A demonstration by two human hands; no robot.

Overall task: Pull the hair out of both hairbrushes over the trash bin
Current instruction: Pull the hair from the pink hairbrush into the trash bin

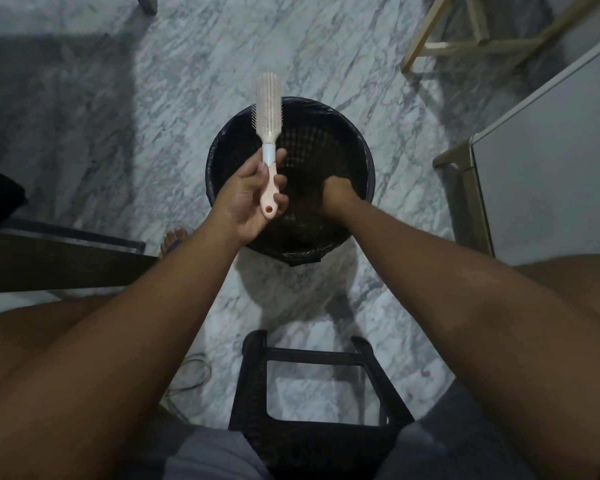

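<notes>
A pink and white hairbrush [269, 109] stands upright over the far left rim of the black trash bin [357, 140]. My left hand [250, 199] is shut on its pink handle, palm up. My right hand [336, 194] reaches down into the bin's mouth with its fingers curled and pointing downward. What those fingers hold is too dark to make out. The bin has a lattice wall and a black liner. Only one hairbrush is in view.
A black plastic stool [312, 386] stands between my knees, just in front of the bin. A grey cabinet [548, 174] is at the right, a wooden frame [471, 39] at the back right, and dark furniture [49, 261] at the left. The floor is grey marble.
</notes>
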